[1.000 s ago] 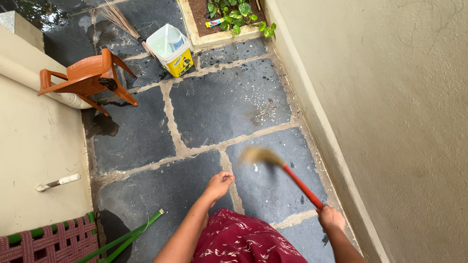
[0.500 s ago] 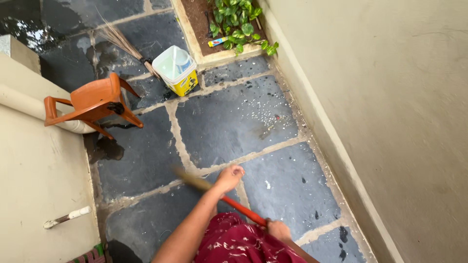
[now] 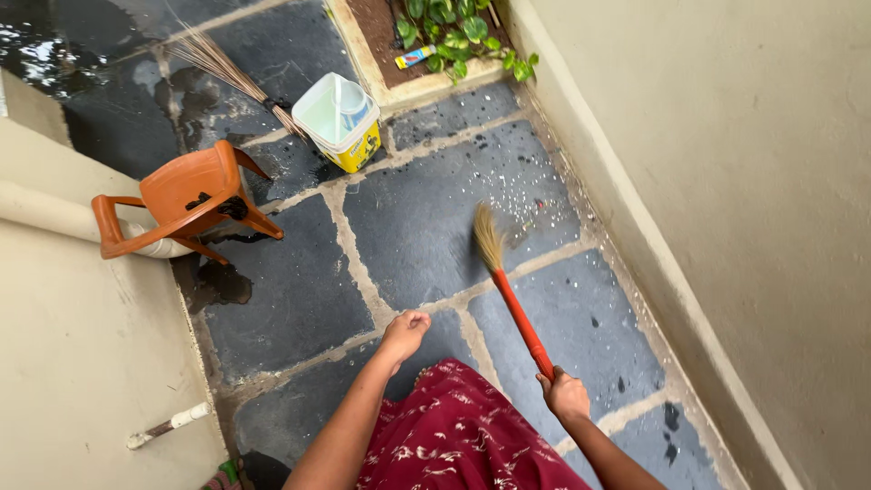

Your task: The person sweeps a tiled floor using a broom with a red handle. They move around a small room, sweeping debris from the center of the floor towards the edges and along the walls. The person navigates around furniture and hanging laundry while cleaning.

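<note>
Broom (image 3: 508,281) handle's end hides inside right hand (image 3: 564,395); bristles blurred.

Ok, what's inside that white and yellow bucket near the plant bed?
The bucket stands open, and a small white and blue cup-like container shows inside against its pale inner wall. The bucket's bottom beneath that container is covered, so any water or other contents cannot be seen.
</note>
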